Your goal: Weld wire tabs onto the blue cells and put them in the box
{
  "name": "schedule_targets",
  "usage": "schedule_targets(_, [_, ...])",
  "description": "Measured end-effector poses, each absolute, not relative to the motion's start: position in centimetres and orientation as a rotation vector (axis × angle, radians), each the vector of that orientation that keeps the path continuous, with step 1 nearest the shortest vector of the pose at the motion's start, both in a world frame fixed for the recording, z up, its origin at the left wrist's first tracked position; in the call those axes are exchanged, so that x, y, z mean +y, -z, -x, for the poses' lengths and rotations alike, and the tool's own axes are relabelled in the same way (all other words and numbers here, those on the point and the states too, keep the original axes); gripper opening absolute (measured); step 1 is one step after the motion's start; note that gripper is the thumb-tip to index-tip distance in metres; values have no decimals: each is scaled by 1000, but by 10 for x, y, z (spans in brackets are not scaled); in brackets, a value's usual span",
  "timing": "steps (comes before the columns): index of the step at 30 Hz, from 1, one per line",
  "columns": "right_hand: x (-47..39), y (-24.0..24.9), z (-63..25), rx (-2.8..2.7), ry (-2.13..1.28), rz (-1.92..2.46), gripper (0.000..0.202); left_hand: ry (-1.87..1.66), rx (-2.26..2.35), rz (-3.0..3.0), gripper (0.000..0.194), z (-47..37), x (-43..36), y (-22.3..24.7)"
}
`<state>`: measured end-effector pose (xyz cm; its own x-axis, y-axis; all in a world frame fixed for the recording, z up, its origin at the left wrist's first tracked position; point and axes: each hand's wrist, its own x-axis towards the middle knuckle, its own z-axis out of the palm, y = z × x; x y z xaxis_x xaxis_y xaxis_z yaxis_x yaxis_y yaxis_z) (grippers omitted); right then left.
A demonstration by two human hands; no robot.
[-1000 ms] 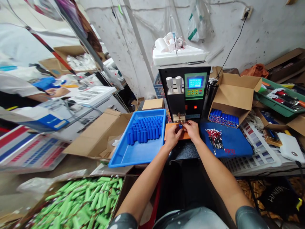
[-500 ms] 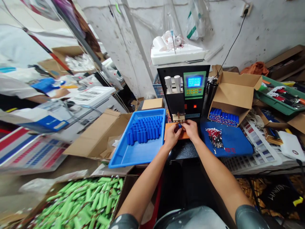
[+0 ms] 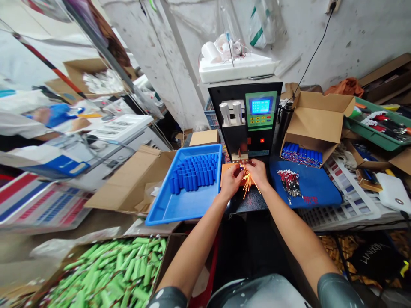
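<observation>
Under the tips of a black spot welder [image 3: 233, 137] with a lit screen, both my hands meet over an orange block [image 3: 226, 176]. Fingers of my left hand [image 3: 231, 180] are closed around a small blue battery cell, largely hidden by fingers and glare. My right hand [image 3: 257, 173] is pinched at the same spot from the right; what its fingertips hold is hidden. Orange sparks [image 3: 247, 182] spray downward between the hands. Left of them, a blue tray [image 3: 171, 209] bears rows of upright blue cells [image 3: 194, 173].
On a blue mat [image 3: 324, 188] to the right lies a bundle of red and black wire leads [image 3: 290, 183]. Behind it, an open cardboard box [image 3: 321, 115] holds blue cells. Green wrapped cells [image 3: 118, 269] fill a box at lower left. A co-worker's hand [image 3: 80, 124] shows far left.
Sparks have burst out at the welder tips between my hands. My hands stay almost in place. The co-worker's hands at far left have shifted.
</observation>
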<state>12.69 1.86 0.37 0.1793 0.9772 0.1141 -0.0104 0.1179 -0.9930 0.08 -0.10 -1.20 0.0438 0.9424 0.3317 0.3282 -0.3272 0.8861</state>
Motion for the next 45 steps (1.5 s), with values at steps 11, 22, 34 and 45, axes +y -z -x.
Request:
schedule_targets(11, [-6, -14, -145, -1024, -1233, 1115, 30, -1283, 1267, -1683, 28, -2, -2, 11])
schedule_targets(22, [-4, -6, -144, -1258, -1101, 1145, 29, -1280, 1239, -1662, 29, -3, -5, 4])
schedule_targets(34, [-5, -2, -145, -1184, -1182, 1082, 32, -1072, 1451, -1928, 17, 8, -47, 1])
schedule_targets(45, [-4, 2, -151, -1446, -1208, 1051, 24, -1108, 1450, -1923, 14, 6, -35, 3])
